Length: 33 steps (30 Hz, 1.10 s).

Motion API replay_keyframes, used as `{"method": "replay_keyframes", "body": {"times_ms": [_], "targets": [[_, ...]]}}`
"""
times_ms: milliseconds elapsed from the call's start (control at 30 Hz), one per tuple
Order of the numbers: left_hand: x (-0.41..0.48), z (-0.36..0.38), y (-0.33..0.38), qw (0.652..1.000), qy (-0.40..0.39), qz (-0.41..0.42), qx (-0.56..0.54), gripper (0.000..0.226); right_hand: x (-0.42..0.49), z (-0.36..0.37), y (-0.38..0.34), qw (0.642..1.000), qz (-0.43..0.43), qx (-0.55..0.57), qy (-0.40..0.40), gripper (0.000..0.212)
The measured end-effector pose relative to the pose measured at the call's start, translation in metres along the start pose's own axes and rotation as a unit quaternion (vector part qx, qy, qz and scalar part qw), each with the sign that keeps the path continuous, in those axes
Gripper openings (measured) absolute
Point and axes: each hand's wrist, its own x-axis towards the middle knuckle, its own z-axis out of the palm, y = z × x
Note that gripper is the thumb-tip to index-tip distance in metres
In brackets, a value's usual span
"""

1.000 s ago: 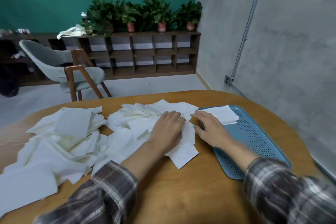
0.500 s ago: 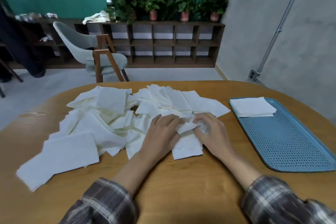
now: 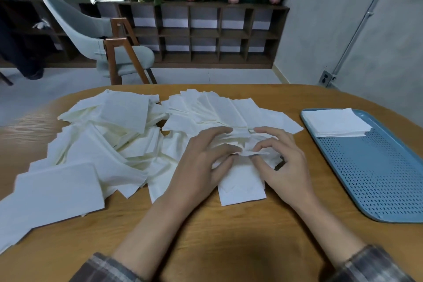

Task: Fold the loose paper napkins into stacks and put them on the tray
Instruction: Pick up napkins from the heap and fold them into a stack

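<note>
As left hand [image 3: 201, 165] and right hand [image 3: 283, 167] pinch one napkin [image 3: 248, 153], folding it:
tray [image 3: 389, 190] at right edge of table [image 3: 229, 247], right hand nearer.

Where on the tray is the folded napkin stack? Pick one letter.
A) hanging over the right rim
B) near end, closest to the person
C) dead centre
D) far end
D: the folded stack sits at the far end of the blue tray, with bare perforated surface between it and the person.
</note>
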Motion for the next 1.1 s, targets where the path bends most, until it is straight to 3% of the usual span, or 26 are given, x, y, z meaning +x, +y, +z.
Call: {"method": "replay_keyframes", "body": {"times_ms": [100, 267, 500, 633, 800, 933, 1033, 1100], "targets": [[0.0, -0.006, 0.011, 0.999, 0.025, -0.023, -0.041, 0.01, 0.002, -0.009, -0.001, 0.996, 0.029, 0.078, 0.013, 0.007], [0.001, -0.008, 0.019, 0.995, 0.026, -0.076, -0.065, 0.008, 0.003, -0.019, 0.003, 0.97, 0.088, 0.225, 0.015, 0.005], [-0.001, -0.013, 0.031, 0.988, -0.03, -0.11, -0.106, 0.036, 0.005, -0.023, -0.005, 0.866, 0.212, 0.453, -0.013, 0.012], [0.0, -0.014, 0.032, 0.979, -0.035, -0.146, -0.137, 0.04, 0.007, -0.025, -0.008, 0.823, 0.243, 0.511, -0.044, 0.026], [0.0, -0.019, 0.038, 0.948, -0.076, -0.223, -0.216, 0.044, 0.009, -0.029, -0.005, 0.774, 0.25, 0.573, -0.103, 0.062], [0.003, -0.021, 0.034, 0.91, -0.047, -0.256, -0.323, 0.014, 0.009, -0.025, -0.004, 0.799, 0.262, 0.533, -0.095, 0.052], [0.004, -0.025, 0.03, 0.9, 0.001, -0.27, -0.341, 0.015, 0.008, -0.022, -0.008, 0.848, 0.253, 0.463, -0.053, 0.037], [0.004, -0.025, 0.029, 0.904, 0.018, -0.272, -0.329, 0.023, 0.007, -0.023, -0.01, 0.872, 0.224, 0.431, -0.059, 0.045]]}}
